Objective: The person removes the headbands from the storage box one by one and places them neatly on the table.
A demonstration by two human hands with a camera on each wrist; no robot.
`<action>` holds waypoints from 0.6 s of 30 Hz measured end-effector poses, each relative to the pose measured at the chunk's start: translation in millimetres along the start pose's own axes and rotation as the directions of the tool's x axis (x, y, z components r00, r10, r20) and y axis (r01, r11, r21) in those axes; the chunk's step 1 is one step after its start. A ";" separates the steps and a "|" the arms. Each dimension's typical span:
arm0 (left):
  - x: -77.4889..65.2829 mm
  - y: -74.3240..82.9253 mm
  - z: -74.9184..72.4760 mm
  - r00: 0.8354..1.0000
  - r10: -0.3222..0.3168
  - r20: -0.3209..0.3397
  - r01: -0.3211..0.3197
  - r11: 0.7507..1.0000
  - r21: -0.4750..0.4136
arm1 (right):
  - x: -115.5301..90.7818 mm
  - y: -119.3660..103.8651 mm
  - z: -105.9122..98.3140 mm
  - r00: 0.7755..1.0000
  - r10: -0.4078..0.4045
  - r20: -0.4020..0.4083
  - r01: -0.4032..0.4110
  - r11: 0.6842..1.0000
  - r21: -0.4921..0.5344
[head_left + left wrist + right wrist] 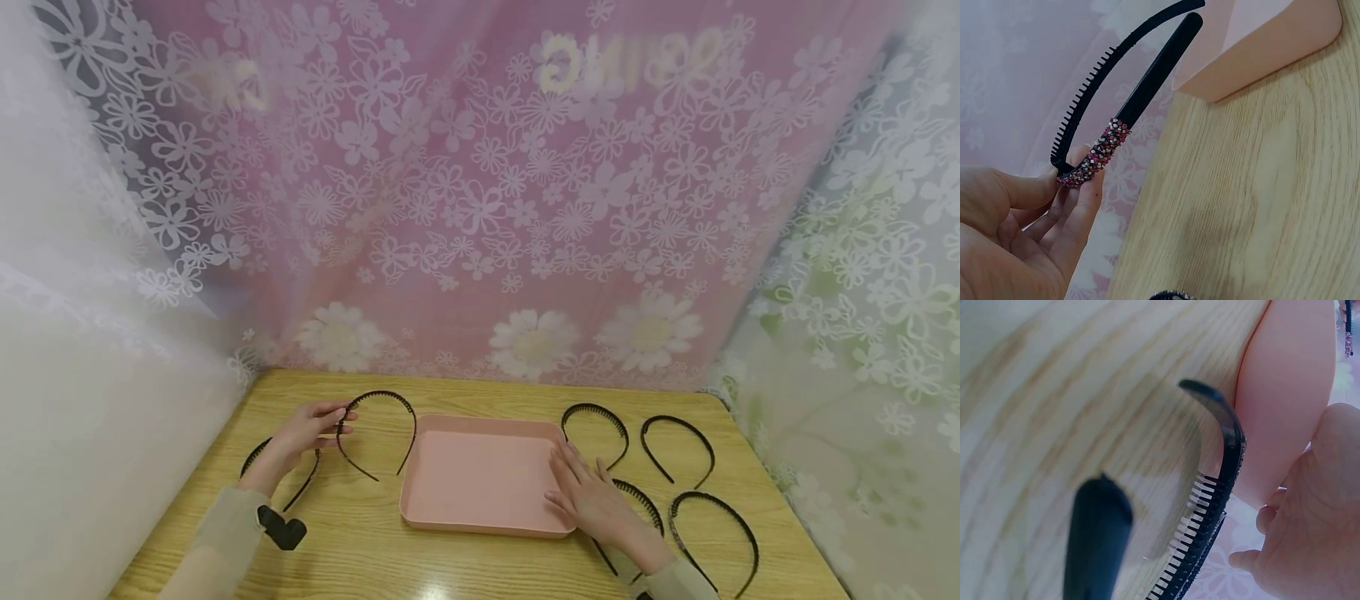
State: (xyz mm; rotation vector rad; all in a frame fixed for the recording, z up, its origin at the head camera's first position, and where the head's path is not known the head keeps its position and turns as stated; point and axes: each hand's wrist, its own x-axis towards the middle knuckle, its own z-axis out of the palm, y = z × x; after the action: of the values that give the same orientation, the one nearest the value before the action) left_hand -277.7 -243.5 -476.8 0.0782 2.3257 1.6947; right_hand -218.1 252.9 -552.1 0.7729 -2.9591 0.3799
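My left hand (303,433) pinches a black toothed headband (1107,140) between thumb and fingers, holding it up beside the tray's left end. Pink and silver stones cover part of its band in the left wrist view. The pink tray (487,530) lies in the middle of the wooden table with nothing in it. My right hand (596,504) rests against the tray's right side, fingers extended. Under its wrist, a second headband (1225,462) lies partly hidden by the hand and forearm in the head view.
Another headband (302,490) lies under my left forearm. To the tray's right are more black headbands, one at the back (596,407), one at the far right (678,419) and one nearer me (720,498). Flowered curtains (480,208) enclose the table's back and sides.
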 end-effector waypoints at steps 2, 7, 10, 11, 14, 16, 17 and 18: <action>0.9 -3.6 -4.0 1.000 -0.002 -0.003 0.002 1.000 -0.001 | 0.2 0.3 0.0 1.000 0.002 0.005 -0.002 1.000 0.009; 2.9 -15.1 -12.6 1.000 -0.003 0.010 0.003 1.000 -0.020 | 0.7 0.7 0.5 1.000 0.011 0.020 -0.011 1.000 0.023; 2.9 -22.0 -16.6 1.000 -0.017 0.011 0.018 0.999 -0.043 | 1.0 0.8 0.6 1.000 0.009 0.018 -0.009 1.000 0.018; 2.7 -24.0 -17.6 1.000 -0.027 0.007 0.027 0.998 -0.055 | 1.1 0.8 0.6 1.000 0.008 0.017 -0.009 1.000 0.016; 1.8 -28.2 -18.8 0.999 -0.043 -0.003 0.043 0.997 -0.070 | 1.0 1.0 0.5 1.000 0.003 0.015 -0.004 1.000 0.019; 1.1 -29.6 -18.4 0.999 -0.045 -0.005 0.044 0.997 -0.065 | 0.8 1.4 0.6 1.000 0.005 0.015 -0.005 1.000 0.024; 0.9 -30.1 -17.7 0.999 -0.049 -0.009 0.048 0.997 -0.064 | 0.8 1.7 0.7 1.000 0.005 0.014 -0.005 1.000 0.024; 1.0 -30.6 -16.8 0.999 -0.051 -0.011 0.050 0.997 -0.060 | 0.8 1.9 0.9 1.000 0.005 0.012 -0.005 1.000 0.022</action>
State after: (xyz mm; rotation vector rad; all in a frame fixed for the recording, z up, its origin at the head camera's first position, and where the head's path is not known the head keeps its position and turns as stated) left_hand -279.3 -268.6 -500.9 -0.0023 2.2641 1.7438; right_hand -219.7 253.9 -553.4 0.7733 -2.9735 0.4103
